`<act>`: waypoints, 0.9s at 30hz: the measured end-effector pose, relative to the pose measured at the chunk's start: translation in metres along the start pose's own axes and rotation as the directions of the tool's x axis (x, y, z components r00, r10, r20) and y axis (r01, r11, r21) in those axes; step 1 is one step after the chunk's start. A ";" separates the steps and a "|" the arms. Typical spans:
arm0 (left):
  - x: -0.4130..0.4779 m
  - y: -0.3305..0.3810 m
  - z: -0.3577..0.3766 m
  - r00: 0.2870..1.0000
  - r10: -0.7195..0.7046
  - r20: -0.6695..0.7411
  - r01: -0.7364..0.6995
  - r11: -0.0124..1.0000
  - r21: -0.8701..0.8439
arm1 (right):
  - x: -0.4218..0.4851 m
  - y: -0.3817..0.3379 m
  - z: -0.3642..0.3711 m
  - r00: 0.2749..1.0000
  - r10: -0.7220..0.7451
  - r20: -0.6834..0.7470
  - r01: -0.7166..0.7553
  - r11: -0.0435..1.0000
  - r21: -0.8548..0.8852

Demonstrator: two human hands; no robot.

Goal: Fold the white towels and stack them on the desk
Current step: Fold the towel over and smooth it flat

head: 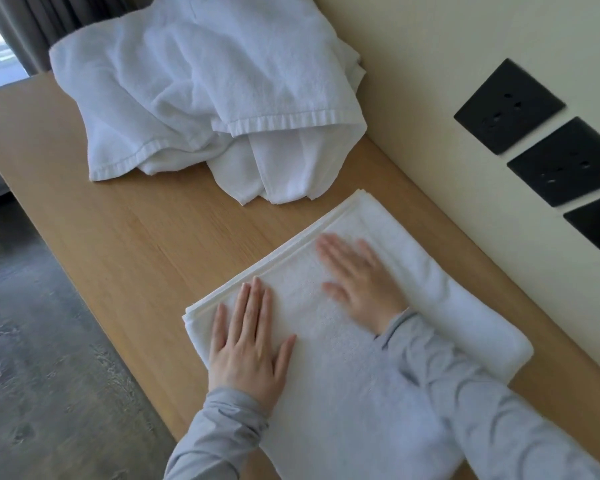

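A folded white towel (440, 306) lies flat on the wooden desk (125, 244), near the wall. My left hand (248, 344) rests palm down on its near left corner, fingers together and straight. My right hand (359, 280) lies flat on the towel's middle, fingers spread, and looks blurred. Both hands press on the cloth without gripping it. Farther back on the desk sits a crumpled heap of unfolded white towels (201, 88).
A cream wall runs along the desk's right side with three black socket plates (510, 105). Grey carpet floor (32, 341) lies left of the desk edge. A dark curtain (32, 22) and a window are at the far left.
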State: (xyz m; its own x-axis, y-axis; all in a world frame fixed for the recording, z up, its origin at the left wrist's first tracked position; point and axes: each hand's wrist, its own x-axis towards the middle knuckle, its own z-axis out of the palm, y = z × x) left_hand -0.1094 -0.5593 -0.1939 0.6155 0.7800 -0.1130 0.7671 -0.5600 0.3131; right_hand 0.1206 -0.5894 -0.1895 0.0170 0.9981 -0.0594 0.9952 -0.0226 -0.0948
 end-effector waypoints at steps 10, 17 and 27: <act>0.003 0.000 0.009 1.000 0.004 -0.026 -0.002 0.998 0.063 | -0.002 0.031 -0.012 0.936 0.352 -0.022 -0.353 0.934 -0.058; -0.006 0.015 0.000 0.998 -0.057 -0.039 0.058 0.998 0.037 | -0.082 -0.101 0.008 0.999 -0.006 -0.049 0.014 0.987 0.163; -0.078 0.050 0.030 0.999 -0.022 0.033 0.021 1.000 0.020 | -0.115 0.003 0.008 0.990 0.106 0.097 -0.100 0.993 -0.070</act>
State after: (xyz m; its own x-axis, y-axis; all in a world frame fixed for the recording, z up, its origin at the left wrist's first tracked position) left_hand -0.1132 -0.6563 -0.1981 0.6043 0.7824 -0.1506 0.7833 -0.5489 0.2918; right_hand 0.1209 -0.7051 -0.1907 0.1134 0.9797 -0.1652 0.9928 -0.1180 -0.0183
